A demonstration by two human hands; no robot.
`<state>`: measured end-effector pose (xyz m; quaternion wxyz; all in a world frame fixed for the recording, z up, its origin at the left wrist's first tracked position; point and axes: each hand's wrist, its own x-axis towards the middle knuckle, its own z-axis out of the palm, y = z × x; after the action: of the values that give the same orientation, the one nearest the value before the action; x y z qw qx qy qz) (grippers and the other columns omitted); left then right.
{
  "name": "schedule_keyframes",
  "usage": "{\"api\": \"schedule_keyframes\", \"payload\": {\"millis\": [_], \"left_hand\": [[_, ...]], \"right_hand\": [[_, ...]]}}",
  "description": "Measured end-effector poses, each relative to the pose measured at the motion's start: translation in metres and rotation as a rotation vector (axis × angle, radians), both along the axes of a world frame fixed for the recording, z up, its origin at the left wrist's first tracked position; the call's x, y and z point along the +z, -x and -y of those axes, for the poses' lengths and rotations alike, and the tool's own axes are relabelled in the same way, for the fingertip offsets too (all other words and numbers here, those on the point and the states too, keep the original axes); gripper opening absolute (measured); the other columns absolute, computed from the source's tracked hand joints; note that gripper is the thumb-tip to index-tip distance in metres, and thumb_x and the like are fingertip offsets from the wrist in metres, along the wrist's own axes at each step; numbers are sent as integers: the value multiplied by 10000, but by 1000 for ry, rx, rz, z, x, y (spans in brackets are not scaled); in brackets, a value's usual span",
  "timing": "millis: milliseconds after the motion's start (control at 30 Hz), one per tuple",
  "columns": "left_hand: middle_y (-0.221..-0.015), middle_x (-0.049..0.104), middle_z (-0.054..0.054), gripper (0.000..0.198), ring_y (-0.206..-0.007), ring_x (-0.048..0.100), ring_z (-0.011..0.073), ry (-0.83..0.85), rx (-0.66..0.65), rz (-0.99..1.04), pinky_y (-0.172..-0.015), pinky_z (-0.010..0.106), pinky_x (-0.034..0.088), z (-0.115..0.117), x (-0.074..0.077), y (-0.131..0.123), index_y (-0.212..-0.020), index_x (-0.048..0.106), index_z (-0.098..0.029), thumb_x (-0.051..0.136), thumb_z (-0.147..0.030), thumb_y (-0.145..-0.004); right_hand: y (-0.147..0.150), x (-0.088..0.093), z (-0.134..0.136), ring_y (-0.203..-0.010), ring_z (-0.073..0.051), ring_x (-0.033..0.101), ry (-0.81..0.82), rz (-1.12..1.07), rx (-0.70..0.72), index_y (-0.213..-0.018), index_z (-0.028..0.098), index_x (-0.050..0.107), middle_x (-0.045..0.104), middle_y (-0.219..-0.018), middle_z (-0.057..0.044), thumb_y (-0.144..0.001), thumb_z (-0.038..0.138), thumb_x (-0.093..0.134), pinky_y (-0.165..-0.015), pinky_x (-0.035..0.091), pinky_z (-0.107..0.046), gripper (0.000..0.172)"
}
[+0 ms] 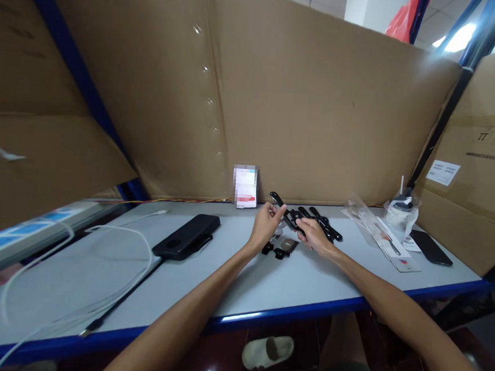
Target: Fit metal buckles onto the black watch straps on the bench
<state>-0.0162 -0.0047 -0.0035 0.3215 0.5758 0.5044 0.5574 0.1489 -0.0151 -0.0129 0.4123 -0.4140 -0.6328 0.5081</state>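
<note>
In the head view, a glossy black two-handled tool that looks like a spokeshave (290,215) is held above the table, tilted with one handle up to the left. My left hand (267,222) has its fingers closed by that left handle. With the thumb near the tool's middle, my right hand (313,233) grips it from the other side. Several similar black tools (322,218) lie crossed just behind my right hand. Below the hands are small black parts (279,254) and a flat brownish-grey plate (288,245). The fingers hide part of the held tool.
A lit phone (246,186) leans against the cardboard back wall. To the left lie a black power bank (188,237), white cables (142,240) and a power strip (28,232). Clear packages (390,243), a lidded cup (398,210) and a dark phone (431,247) are right.
</note>
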Motion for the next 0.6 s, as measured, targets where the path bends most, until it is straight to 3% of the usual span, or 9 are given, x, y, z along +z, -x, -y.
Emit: {"api": "schedule_keyframes", "payload": {"millis": [133,200,300,433,600], "left_hand": [[-591,457,-60,527,-473,411,75,250,-373,237,-440,200,268,1,0,-3,-811,485,-198,667,-691,-770],[-584,467,-60,530,-454,385,61,270,-456,276,-424,191,254,2,-3,-5,-826,536,-179,713,-671,-737],[-577,487,-55,510,-445,377,56,224,-428,309,-410,187,243,2,-6,-9,-866,604,-155,751,-617,-705],[-639,564,-12,468,-495,470,74,182,-384,332,-419,187,262,1,-8,-11,-833,615,-144,755,-568,-691],[-690,601,12,561,-517,506,87,196,-406,331,-412,184,298,0,-7,-10,-873,628,-133,753,-641,-670]], "right_hand": [[0,2,2,-332,-66,294,-8,-27,17,-733,205,479,417,-456,86,-961,422,541,-311,208,-191,321],[1,2,3,-331,-70,297,-2,-26,33,-756,206,490,425,-461,88,-958,406,534,-311,202,-197,288],[4,3,5,-339,-76,310,3,-11,36,-769,204,503,431,-464,83,-952,391,533,-319,201,-201,264],[6,5,7,-360,-80,333,0,-12,10,-736,206,492,417,-453,75,-934,388,567,-343,212,-196,280],[7,6,7,-380,-88,363,-15,-20,-13,-710,212,474,408,-458,70,-918,378,586,-358,224,-199,288]]}}
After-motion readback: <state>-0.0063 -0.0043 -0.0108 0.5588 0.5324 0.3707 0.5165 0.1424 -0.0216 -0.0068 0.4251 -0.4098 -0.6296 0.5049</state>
